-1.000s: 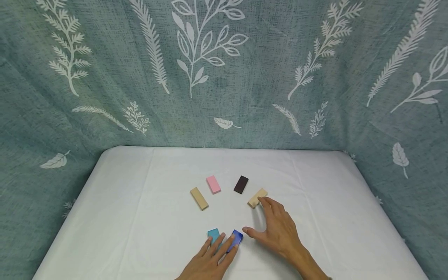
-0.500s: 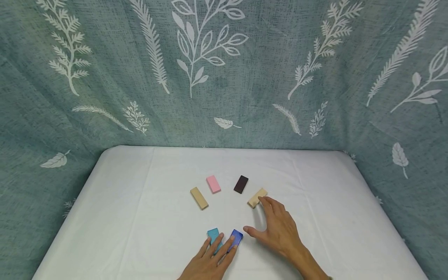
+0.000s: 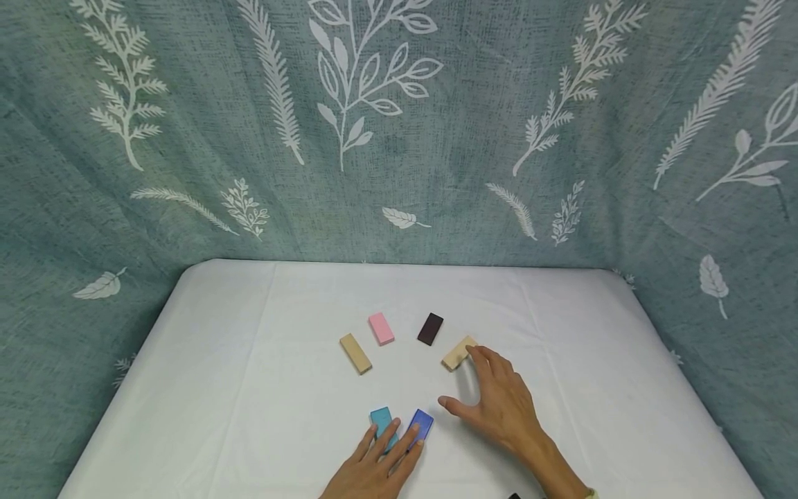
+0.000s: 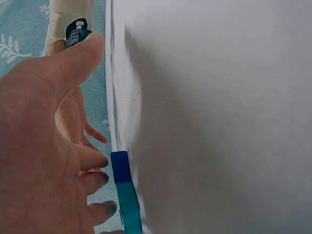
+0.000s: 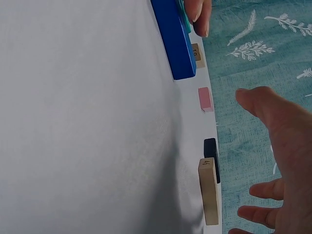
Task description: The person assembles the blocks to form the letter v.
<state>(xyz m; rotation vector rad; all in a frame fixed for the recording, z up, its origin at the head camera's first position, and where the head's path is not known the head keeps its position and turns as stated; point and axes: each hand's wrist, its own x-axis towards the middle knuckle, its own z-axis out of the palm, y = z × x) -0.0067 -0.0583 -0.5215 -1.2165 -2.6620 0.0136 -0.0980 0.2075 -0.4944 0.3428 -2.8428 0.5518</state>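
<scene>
My left hand (image 3: 373, 466) hovers over or rests near a teal block (image 3: 382, 418) and a blue block (image 3: 422, 422), fingers spread; in the left wrist view its fingertips look apart from both blocks. To the right, my right hand (image 3: 499, 405) holds nothing, with thumb and fingers parted. Its fingertips overlap the end of a pale wooden block (image 3: 456, 356) in the head view, but the right wrist view shows a gap between them. Behind lie a dark block (image 3: 430, 329), a pink block (image 3: 381, 328) and a second wooden block (image 3: 356, 354), all flat.
A white cloth (image 3: 187, 416) covers the table, its rounded far corners visible. Green fabric with white leaf prints (image 3: 399, 138) hangs behind and at both sides. The blocks form a loose ring around the middle.
My right hand has shifted slightly up and to the right. The left hand has barely moved, and every block stays where it was.
</scene>
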